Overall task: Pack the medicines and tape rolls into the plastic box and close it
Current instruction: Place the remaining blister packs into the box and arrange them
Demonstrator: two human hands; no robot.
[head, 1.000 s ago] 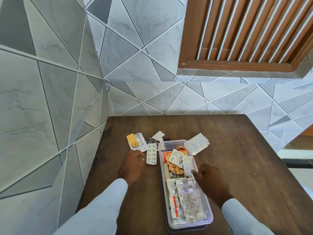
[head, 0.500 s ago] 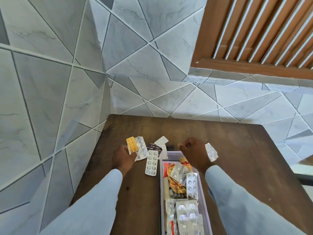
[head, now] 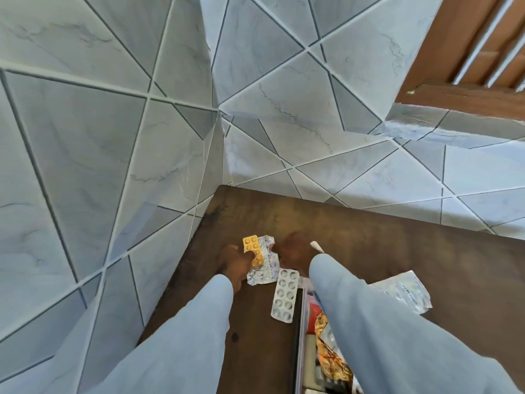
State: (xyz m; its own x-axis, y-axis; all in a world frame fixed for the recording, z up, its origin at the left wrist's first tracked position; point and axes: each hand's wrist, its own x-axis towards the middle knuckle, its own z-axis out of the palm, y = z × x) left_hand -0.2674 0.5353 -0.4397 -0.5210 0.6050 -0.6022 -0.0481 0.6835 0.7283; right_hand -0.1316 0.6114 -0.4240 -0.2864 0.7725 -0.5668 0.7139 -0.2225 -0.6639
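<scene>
The brown wooden table (head: 397, 251) was the biggest thing, and it sat in a corner of grey tiled walls (head: 113, 137). A brown wooden window frame (head: 468, 100) was high up, far off past the right hand. Two long arms in light blue sleeves (head: 397, 336) reached out over the table. The clear plastic box (head: 301, 351) was open and sat under the right arm, back toward the person from both hands. Only its left wall and a bit of the inside showed. In it were a shiny gold packet (head: 329, 354) and something red (head: 314, 305). A crinkly white pill sheet (head: 403, 291) lay on the table just to the right of the right sleeve. A white pill strip (head: 285, 295) with two rows of round pills lay between the two arms, close behind the hands, beside the box wall. A silver pill sheet (head: 262, 264) lay between the two hands. The left hand (head: 234, 263) pinched a yellow pill strip (head: 253, 250), with its thumb on top of the strip. The yellow strip lay over the left side of the silver sheet. The right hand (head: 294, 254) was just to the right of the silver sheet, and one finger touched its edge. Its fingers were curled down. A small white pill packet (head: 316, 247) poked out on the far right side of that hand, but I could not tell if the hand was holding it.
</scene>
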